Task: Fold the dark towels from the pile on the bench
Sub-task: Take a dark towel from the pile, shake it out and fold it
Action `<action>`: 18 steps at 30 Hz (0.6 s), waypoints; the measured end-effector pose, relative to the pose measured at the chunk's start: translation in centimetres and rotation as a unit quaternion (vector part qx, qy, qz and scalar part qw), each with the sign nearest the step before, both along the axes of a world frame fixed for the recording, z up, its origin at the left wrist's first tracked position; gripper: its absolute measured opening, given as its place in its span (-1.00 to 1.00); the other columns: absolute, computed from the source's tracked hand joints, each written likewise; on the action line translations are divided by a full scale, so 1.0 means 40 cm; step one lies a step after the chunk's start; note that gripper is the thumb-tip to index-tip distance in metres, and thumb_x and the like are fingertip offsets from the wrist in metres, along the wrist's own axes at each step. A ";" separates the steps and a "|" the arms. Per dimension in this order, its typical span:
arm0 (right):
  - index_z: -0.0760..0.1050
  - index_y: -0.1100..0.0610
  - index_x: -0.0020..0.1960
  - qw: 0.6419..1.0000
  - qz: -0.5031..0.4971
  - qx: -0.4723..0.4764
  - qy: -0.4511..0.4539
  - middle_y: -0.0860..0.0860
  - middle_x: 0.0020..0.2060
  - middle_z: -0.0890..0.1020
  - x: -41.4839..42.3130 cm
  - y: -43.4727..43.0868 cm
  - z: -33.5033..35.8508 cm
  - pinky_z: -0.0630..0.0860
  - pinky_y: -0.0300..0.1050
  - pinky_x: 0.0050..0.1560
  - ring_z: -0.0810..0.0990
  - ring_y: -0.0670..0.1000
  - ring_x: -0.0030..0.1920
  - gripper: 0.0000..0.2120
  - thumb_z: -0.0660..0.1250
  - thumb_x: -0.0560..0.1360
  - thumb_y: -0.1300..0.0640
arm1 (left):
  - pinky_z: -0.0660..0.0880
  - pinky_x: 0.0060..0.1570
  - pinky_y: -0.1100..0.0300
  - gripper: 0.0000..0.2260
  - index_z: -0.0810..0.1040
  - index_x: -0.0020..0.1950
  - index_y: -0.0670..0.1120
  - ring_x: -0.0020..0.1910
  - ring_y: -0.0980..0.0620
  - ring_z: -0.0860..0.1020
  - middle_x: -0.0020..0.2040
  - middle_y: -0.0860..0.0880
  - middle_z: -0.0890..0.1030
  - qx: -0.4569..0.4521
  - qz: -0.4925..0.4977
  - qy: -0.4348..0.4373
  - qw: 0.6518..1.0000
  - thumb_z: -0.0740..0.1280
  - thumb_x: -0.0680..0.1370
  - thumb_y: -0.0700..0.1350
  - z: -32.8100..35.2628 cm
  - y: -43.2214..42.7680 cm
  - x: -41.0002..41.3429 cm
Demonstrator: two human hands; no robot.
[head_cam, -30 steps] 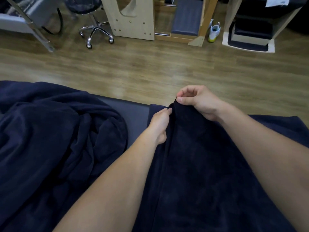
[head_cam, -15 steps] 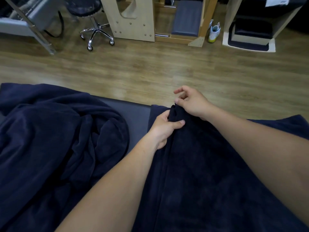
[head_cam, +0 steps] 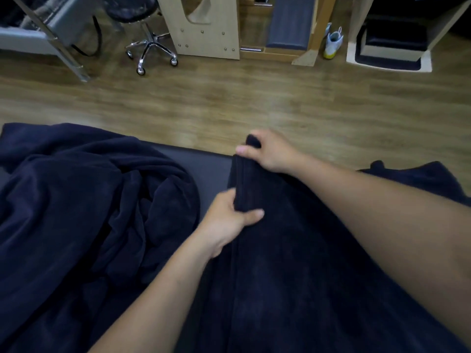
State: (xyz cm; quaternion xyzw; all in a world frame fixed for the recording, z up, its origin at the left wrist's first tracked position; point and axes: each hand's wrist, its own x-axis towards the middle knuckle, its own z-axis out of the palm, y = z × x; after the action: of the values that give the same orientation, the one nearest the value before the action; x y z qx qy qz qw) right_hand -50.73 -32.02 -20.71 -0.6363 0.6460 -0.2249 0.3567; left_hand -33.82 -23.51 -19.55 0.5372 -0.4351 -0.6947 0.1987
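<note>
While two hands grip one towel [head_cam: 293, 250], one pile [head_cam: 84, 200]

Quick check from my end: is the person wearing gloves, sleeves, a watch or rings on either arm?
None visible. The left hand and right hand are bare, with no gloves, and both forearms are uncovered as far as the frame shows. No watch, band or rings can be seen, though the left hand is slightly motion-blurred.

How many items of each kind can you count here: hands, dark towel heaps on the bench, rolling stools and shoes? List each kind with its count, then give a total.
Hands: 2, left hand and right hand
Dark towel heaps: 2, held towel and loose pile
Rolling stools: 1, rolling stool
Shoes: 1, shoe
Total: 6
</note>
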 end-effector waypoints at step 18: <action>0.46 0.04 -0.05 0.986 0.021 0.139 0.088 -0.06 -0.03 0.55 -0.058 0.030 0.045 0.42 -0.06 -0.02 0.54 0.04 0.02 -0.45 0.15 0.47 -0.46 | 0.59 0.12 -0.08 -0.82 0.67 0.10 -0.18 0.02 -0.10 0.71 0.01 -0.12 0.74 0.102 0.010 -0.074 0.992 0.45 0.50 -0.28 0.000 0.242 0.097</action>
State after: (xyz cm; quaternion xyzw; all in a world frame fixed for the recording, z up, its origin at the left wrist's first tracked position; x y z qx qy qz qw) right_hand -53.07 -30.84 -18.90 -0.6116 0.6861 -0.0687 0.3878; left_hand -29.94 -13.84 -19.53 0.6091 -0.3704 -0.6914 0.1172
